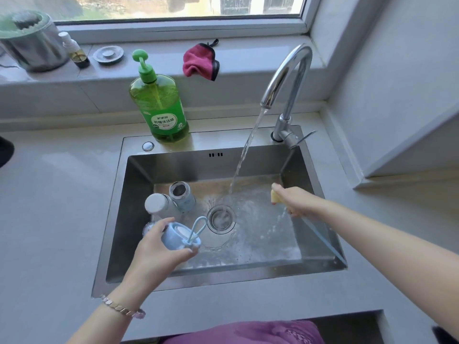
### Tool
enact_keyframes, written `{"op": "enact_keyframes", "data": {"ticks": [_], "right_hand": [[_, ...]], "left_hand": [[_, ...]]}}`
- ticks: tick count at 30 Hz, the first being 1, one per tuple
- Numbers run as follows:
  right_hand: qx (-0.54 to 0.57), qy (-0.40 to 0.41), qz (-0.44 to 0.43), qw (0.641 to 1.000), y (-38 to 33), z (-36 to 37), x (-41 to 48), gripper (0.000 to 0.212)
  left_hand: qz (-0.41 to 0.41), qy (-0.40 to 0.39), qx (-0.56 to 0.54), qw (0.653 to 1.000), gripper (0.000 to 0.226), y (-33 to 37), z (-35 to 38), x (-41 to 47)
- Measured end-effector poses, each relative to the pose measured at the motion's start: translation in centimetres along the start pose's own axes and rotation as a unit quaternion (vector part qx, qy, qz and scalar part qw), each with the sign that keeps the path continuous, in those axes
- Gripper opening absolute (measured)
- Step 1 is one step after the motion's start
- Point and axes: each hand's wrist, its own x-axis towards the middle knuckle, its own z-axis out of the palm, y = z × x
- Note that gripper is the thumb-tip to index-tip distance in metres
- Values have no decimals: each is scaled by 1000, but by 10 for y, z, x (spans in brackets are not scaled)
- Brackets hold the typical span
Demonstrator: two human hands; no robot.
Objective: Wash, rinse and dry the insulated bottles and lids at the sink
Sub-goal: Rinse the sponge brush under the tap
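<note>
My left hand (159, 249) grips a light blue lid (177, 235) with a loop strap over the left part of the steel sink (248, 160). Just behind it stand a white capped bottle (159, 206) and an open pale blue bottle (182, 196), both upright in the sink. A further small lid shows only partly behind my left hand. My right hand (296, 201) squeezes a yellow sponge (275, 196) near the sink's right wall, and water drips from it. The tap (288, 78) runs, its stream landing near the drain (221, 218).
A green dish-soap pump bottle (160, 105) stands on the sink's back rim. On the window ledge lie a pink cloth (200, 62), a metal sink plug (108, 54), a small spray bottle (74, 50) and a steel pot (29, 43). Grey counter surrounds the sink.
</note>
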Motion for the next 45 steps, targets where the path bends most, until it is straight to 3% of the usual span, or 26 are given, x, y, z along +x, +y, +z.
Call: {"op": "enact_keyframes", "data": {"ticks": [2,4,6,9,11,13,15,18,21,23,26,29,33,36,41,45], "right_hand": [[-75,-39,28,996,9,-5,-5,18],[-152,-17,47,987,20,-8,-7,13],[-152,0,65,986,33,-10,-5,11],[-21,15,45,999,48,-14,-10,22],[110,58,9,992,48,-19,-20,40],[155,125,-28,980,48,-26,-29,52],[174,156,-53,971,47,-35,-35,42],[200,150,-51,967,39,-48,-47,21],[283,136,-38,949,22,-64,-59,24],[319,84,-61,942,10,-79,-67,28],[269,52,-112,955,-8,-101,-81,42],[236,147,-143,950,-34,-129,-95,49],[212,207,-195,935,-86,-183,-125,4],[177,254,-235,921,-126,-229,-154,14],[132,363,-293,875,-176,-292,-194,27],[188,440,-311,821,-201,-337,-210,34]], "left_hand": [[-2,-5,-1,1000,72,1,1,-1],[4,-12,3,1000,74,4,3,0],[13,-19,5,1000,71,8,5,1],[35,-33,20,999,71,18,9,4],[53,-40,31,997,72,26,11,6],[66,-40,41,996,72,35,13,9],[81,-38,49,995,72,46,12,12],[121,-38,62,990,73,67,9,17],[168,-35,79,982,76,98,3,20],[205,-33,83,975,77,122,-2,21],[250,-29,74,965,77,164,-11,27],[293,-16,65,954,77,213,-21,34],[348,9,52,936,76,296,-37,36],[373,12,48,926,70,355,-46,37],[405,38,38,913,39,431,-51,27],[410,42,14,911,47,468,-52,25]]}}
